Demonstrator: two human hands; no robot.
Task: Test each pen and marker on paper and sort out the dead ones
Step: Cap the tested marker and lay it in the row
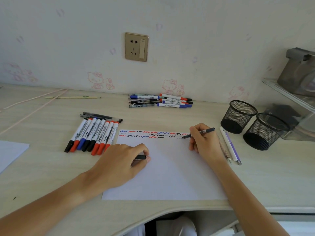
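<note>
A white sheet of paper (167, 171) lies on the desk, its top edge filled with red, blue and black squiggles (153, 134). My right hand (203, 142) grips a dark pen (199, 133) with the tip touching the paper at the right end of the squiggle rows. My left hand (122, 160) rests on the paper and pinches a black pen cap (140, 157). A row of several capped markers (92, 135) lies left of the paper. Another pile of pens and markers (160, 100) sits by the wall.
Two black mesh pen cups (238, 116) (265, 132) stand at the right, with a few pens (230, 145) lying beside the paper. A second sheet (10, 152) lies at far left. A cord (34, 103) and a pencil (71, 97) lie at back left.
</note>
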